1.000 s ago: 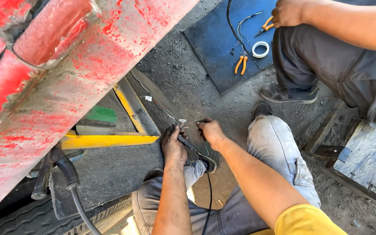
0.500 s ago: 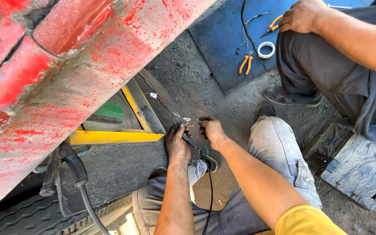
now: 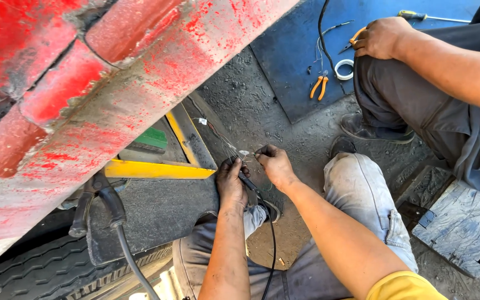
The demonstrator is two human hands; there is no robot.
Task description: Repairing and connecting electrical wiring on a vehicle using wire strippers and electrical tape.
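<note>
Hands, two, bare and grimed, are being worked low beside a red vehicle body (image 3: 112,83) of chipped, dust-caked paint. Left hand (image 3: 231,183) is being kept curled tight around a black cable (image 3: 266,222), smooth and round, which is being trailed down between the knees. Right hand (image 3: 275,165) is being held half-closed, its fingertips pinched on a thin bundle of wires (image 3: 226,145) that is being stretched towards a yellow metal bar (image 3: 156,169); the wire ends are being met just between the two hands.

Ground (image 3: 251,105), gritty and grey, is being sat on. Blue mat (image 3: 301,50), flat and scuffed, is being occupied by orange-handled pliers (image 3: 319,87) and a white tape roll (image 3: 344,69), ring-shaped. Another person's hand (image 3: 381,38) is being rested closed on a dark trouser knee, near a screwdriver (image 3: 431,16). Ribbed black tyre (image 3: 45,272) is being shown at the lower left.
</note>
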